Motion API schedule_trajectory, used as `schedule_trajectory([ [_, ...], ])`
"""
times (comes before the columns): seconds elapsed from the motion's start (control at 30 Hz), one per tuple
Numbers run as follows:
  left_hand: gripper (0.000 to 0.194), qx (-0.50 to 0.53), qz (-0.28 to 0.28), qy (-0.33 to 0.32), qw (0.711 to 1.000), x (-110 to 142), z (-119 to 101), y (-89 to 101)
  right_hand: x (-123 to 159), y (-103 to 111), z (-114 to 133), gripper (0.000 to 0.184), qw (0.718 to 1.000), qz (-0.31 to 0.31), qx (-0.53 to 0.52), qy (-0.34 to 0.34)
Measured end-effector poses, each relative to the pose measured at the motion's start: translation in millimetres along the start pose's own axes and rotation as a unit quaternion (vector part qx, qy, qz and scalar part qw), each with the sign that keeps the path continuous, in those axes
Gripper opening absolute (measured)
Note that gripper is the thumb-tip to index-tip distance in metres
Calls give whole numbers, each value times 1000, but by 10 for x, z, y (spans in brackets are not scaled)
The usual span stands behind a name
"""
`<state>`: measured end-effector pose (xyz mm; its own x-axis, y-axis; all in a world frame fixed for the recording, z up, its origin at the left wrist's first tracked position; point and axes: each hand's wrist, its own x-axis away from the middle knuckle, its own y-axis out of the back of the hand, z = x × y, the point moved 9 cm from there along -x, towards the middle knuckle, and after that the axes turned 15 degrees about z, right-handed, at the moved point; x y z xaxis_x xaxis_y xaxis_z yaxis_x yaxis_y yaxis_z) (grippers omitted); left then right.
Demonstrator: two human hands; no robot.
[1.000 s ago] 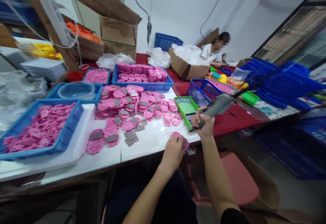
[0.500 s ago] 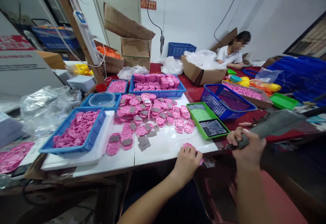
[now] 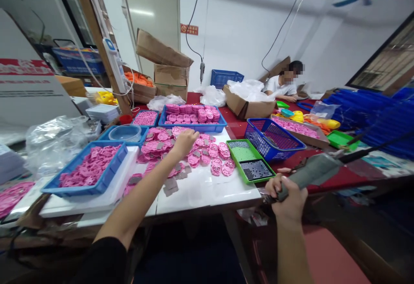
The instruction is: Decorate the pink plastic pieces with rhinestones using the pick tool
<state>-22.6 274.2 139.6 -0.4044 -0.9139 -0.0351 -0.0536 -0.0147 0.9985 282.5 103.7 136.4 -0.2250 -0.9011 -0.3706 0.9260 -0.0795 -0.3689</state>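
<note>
My right hand (image 3: pixel 289 198) is wrapped around a grey-green electric screwdriver (image 3: pixel 310 174), its bit end pointing down and left beside the table edge. Stretched out over the pile of pink plastic parts (image 3: pixel 158 146) is my left hand (image 3: pixel 186 141), fingers bent and together; what they hold, if anything, is hidden beneath. Many of the pink parts carry grey square plates. Several loose grey plates (image 3: pixel 170 186) lie on the white board in front of the pile. Right of it stands a green tray (image 3: pixel 230 157) with small pieces in its compartments.
Blue trays of pink parts stand left (image 3: pixel 111 176) and behind the pile (image 3: pixel 194 126). A blue mesh basket (image 3: pixel 274 142) and an open cardboard box (image 3: pixel 249 109) are at the right. Another screwdriver (image 3: pixel 202 72) hangs from a cord. A person (image 3: pixel 284 83) sits across the table.
My left hand has left the table's front edge, where it held a pink part, and reached forward to the pile. My right hand still holds the screwdriver. The view has shifted.
</note>
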Motion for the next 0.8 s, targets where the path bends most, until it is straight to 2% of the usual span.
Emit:
schedule_trajectory([
  [0.07, 23, -2, 26, 13, 1000, -94, 127, -85, 15, -16, -40, 24, 1000, 8, -7, 0],
  [0.17, 34, -3, 64, 29, 998, -105, 203, -235, 40, -11, -68, 23, 1000, 18, -19, -3],
  [0.33, 33, 8, 78, 46, 996, -11, 129, -314, 40, 41, -51, 24, 999, 22, -33, -2],
  [0.4, 28, 19, 71, 34, 997, 61, -50, -321, 27, 70, -62, 23, 999, 16, -37, -2],
  [0.47, 24, 33, 70, -1, 997, 171, -355, -382, 18, 96, -89, 22, 999, 10, -40, -6],
  [0.57, 29, 48, 82, -67, 993, 396, -901, -594, 22, 128, -117, 23, 999, 4, -37, -12],
  [0.63, 32, 44, 84, -70, 993, 532, -1145, -757, 33, 145, -119, 23, 999, 2, -30, -17],
  [0.7, 28, 43, 77, -59, 994, 629, -1273, -882, 49, 170, -105, 21, 999, -5, -22, -23],
  [0.8, 27, 51, 62, -40, 996, 706, -1309, -973, 60, 206, -73, 19, 999, -17, -14, -30],
])
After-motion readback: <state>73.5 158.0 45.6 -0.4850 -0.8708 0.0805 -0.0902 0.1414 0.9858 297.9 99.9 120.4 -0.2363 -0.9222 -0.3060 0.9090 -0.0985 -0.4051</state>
